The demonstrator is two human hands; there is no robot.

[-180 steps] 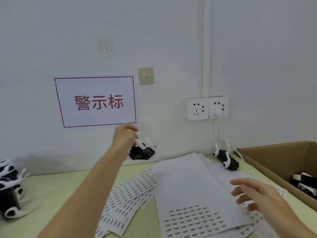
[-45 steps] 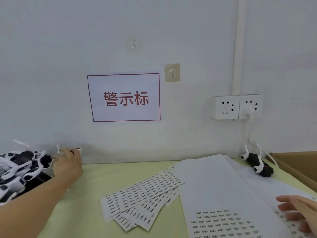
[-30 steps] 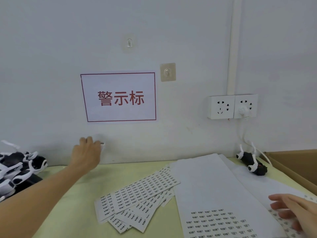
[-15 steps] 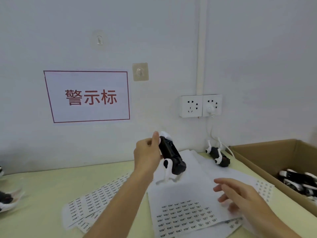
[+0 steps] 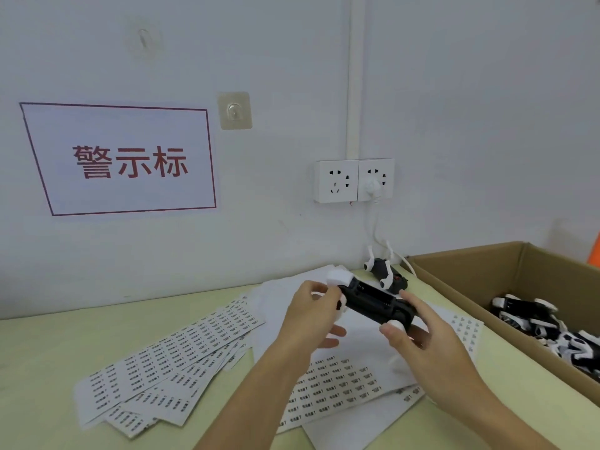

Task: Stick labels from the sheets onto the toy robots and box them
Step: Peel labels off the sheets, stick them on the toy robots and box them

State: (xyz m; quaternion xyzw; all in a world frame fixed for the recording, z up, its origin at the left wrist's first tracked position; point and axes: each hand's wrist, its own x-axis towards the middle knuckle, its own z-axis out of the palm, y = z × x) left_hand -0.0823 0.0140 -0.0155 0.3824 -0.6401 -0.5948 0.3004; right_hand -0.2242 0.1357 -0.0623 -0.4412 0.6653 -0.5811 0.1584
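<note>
Head view: both hands grasp one toy robot (image 5: 373, 303) above the label sheets (image 5: 337, 378), left hand (image 5: 311, 319) at its 9 o'clock end, right hand (image 5: 425, 339) at 3; cardboard box (image 5: 461, 271) at 3 o'clock.

Bare table (image 5: 48, 345) lies open at lower left of the frame, up to the fanned label strips (image 5: 168, 358). At centre both hands and the toy robot they hold sit above the large label sheets (image 5: 341, 381). To the right the cardboard box (image 5: 461, 264) wall rises as a barrier; another toy robot (image 5: 384, 274) and a white cable (image 5: 376, 228) crowd the back corner by the wall.
</note>
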